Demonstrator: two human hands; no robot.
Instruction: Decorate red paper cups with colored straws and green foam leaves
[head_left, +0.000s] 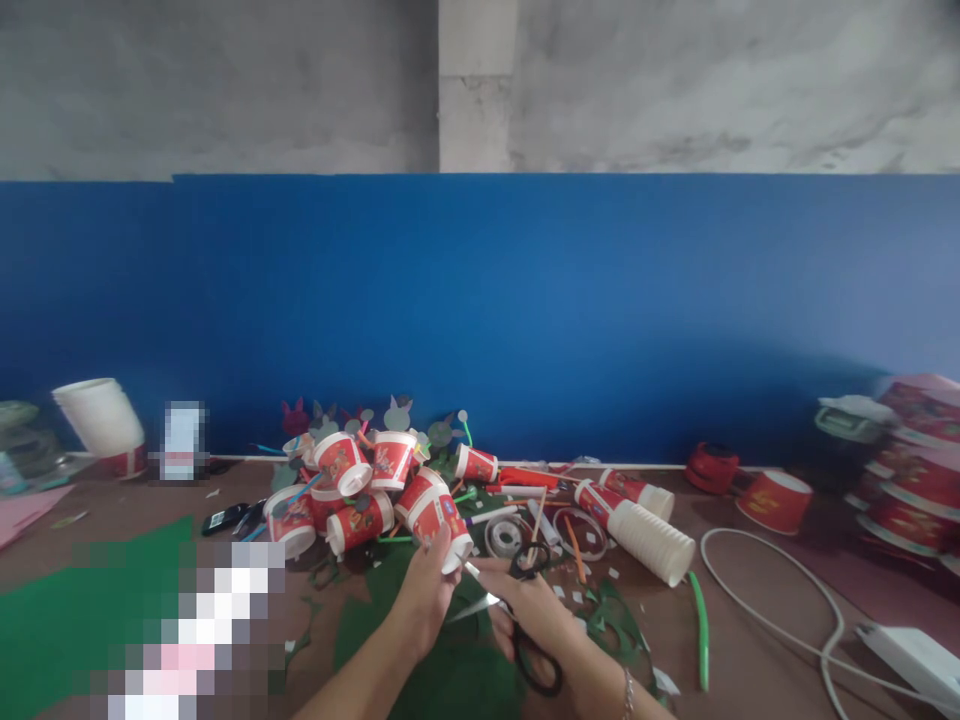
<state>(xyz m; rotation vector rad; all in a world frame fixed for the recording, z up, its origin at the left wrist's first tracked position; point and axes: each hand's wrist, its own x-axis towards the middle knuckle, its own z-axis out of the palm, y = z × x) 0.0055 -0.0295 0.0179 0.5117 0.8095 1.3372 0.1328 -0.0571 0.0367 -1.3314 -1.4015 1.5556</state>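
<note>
Stretching across the far side, a blue wall panel [480, 310] stands behind a brown table [660, 620]. A green sheet [161, 575] covers part of the table's near left, and darker green sheeting [480, 675] lies beneath the forearms. Left of the middle, toward the far edge, red paper cups [364, 520] are heaped on their sides and at angles, with animal-head cutouts [397, 415] among them. Tall stacks of red tubs [915, 490] stand at the far right, and a nested stack of cups [649, 540] lies on its side nearer the middle.

The left hand [426, 595] holds a red-and-white cup [433, 515], tilted, at the near edge of the heap; its thumb presses along the cup's side, while the other fingers are mostly hidden. Just to the right, the right hand [534, 605] has its fingers curled around the black handles of scissors [487, 602]. The blades are parted, pointing left, the upper one close to the cup's near end; whether they touch I cannot tell. Beyond the right hand sits a tape roll [495, 540]. Small white scraps [577, 597] dot the table around it.
</note>
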